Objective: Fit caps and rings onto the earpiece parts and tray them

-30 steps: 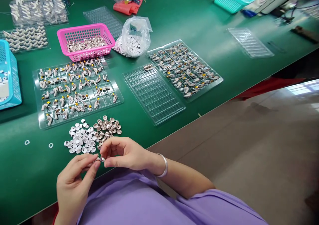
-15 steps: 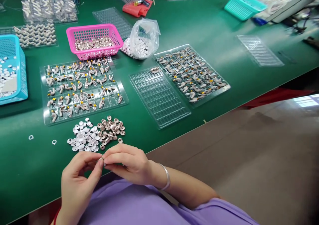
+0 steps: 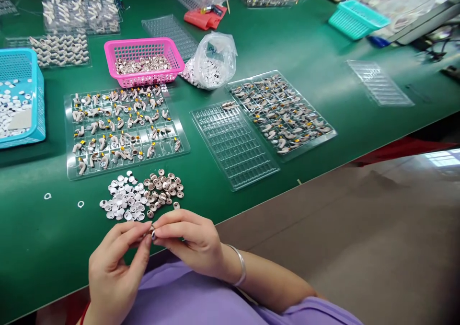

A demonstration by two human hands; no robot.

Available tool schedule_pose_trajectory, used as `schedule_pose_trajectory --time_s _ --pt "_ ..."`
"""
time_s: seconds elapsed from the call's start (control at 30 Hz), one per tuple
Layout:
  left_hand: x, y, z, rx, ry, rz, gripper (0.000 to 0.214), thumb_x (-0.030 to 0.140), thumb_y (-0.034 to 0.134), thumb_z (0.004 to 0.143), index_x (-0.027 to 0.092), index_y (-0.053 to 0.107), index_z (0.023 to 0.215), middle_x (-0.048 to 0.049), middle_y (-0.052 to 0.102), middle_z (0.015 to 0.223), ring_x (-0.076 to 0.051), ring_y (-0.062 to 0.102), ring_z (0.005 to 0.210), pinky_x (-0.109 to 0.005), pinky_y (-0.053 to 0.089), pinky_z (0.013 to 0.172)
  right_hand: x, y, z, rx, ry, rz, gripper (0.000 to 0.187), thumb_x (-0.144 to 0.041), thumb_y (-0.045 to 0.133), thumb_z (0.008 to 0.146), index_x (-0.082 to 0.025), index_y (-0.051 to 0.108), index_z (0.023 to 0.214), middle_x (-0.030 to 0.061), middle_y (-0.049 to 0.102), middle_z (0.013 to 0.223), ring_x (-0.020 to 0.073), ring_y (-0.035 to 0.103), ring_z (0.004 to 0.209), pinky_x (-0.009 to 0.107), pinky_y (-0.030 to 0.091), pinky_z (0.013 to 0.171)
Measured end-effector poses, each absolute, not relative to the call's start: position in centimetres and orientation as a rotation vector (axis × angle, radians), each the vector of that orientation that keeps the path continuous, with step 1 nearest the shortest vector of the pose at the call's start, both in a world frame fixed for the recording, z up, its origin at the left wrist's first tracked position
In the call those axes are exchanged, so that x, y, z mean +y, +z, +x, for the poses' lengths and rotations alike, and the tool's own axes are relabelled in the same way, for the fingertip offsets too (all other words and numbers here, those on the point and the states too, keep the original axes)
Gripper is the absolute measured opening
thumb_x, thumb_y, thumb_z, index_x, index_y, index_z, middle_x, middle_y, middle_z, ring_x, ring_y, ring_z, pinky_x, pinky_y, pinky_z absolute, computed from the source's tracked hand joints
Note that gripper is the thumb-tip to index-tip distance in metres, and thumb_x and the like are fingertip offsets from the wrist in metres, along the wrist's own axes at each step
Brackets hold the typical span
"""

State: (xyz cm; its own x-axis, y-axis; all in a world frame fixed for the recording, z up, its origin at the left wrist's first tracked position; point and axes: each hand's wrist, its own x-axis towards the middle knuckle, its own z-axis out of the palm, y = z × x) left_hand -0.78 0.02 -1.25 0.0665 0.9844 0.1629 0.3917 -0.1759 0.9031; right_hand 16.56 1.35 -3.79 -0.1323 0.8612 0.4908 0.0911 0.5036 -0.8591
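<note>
Near the table's front edge, my left hand (image 3: 117,265) and my right hand (image 3: 196,243) meet with fingertips pinched together. Between them is a small round cap (image 3: 153,235), mostly covered by the fingers; a white and dark edge shows. Both hands grip this piece. Just beyond the fingertips lies a pile of white discs (image 3: 124,198), touching a pile of beige round caps with center holes (image 3: 165,188). Behind the piles sits a clear tray (image 3: 181,135) of curved beige parts with yellow tabs.
A pink basket (image 3: 108,56) of beige caps stands behind the tray, beside a plastic bag (image 3: 221,59) of white discs. At left is a blue basket (image 3: 39,104). Clear trays (image 3: 237,147) lie to the right. Two thin white rings (image 3: 81,204) rest at left.
The fingertips have shifted their hold on the small cap, and more of its white and dark edge now shows. The whole view has shifted slightly.
</note>
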Motion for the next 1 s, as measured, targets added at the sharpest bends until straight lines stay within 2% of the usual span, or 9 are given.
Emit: schedule_pose_trajectory --time_s 0.2,0.4,0.6,0.73,1.0 --pt "-0.03 -1.06 -1.07 1.395 1.037 1.66 0.027 0.013 0.069 0.082 0.03 0.077 0.102 -0.0019 0.075 0.093 -0.016 0.072 0.081 -0.02 0.059 0.07 1.32 -3.85 16.51 -1.549 0.822 -0.871 0.017 -0.011 0.07 0.086 -0.02 0.072 0.101 0.0076 0.075 0.094 0.0144 0.074 0.083 0.022 0.064 0.076" --pt "0.59 -0.83 -0.83 1.354 0.968 1.258 0.01 0.025 0.078 0.076 0.027 0.081 0.086 -0.0017 0.077 0.079 -0.017 0.074 0.069 -0.02 0.061 0.06 1.4 -3.86 16.7 -1.499 0.92 -0.836 0.013 -0.015 0.068 0.089 -0.02 0.072 0.1 0.0075 0.076 0.093 0.0152 0.074 0.083 0.023 0.064 0.073" --pt "0.68 -1.2 -0.96 1.273 0.882 0.952 0.014 0.03 0.08 0.075 0.026 0.081 0.088 -0.0037 0.08 0.077 -0.019 0.076 0.067 -0.021 0.062 0.06 1.56 -4.0 16.83 -1.473 0.959 -0.855 0.01 -0.016 0.069 0.089 -0.02 0.073 0.097 0.0076 0.077 0.092 0.0156 0.074 0.082 0.025 0.064 0.072" --pt "0.57 -1.2 -0.87 1.269 0.896 0.914 0.014 0.031 0.082 0.074 0.023 0.081 0.085 -0.0049 0.08 0.077 -0.019 0.075 0.065 -0.022 0.063 0.059 1.6 -4.06 16.83 -1.463 0.967 -0.841 0.014 -0.013 0.07 0.087 -0.02 0.075 0.098 0.0079 0.077 0.093 0.0158 0.074 0.083 0.025 0.063 0.074" --pt "0.1 -1.34 -0.43 1.243 0.969 0.866 0.01 0.026 0.082 0.073 0.025 0.081 0.083 -0.0016 0.079 0.077 -0.015 0.074 0.066 -0.019 0.062 0.062 1.38 -4.29 16.53 -1.334 1.06 -0.826 0.024 -0.007 0.074 0.081 -0.023 0.076 0.099 0.0057 0.077 0.094 0.0149 0.074 0.084 0.024 0.063 0.074"
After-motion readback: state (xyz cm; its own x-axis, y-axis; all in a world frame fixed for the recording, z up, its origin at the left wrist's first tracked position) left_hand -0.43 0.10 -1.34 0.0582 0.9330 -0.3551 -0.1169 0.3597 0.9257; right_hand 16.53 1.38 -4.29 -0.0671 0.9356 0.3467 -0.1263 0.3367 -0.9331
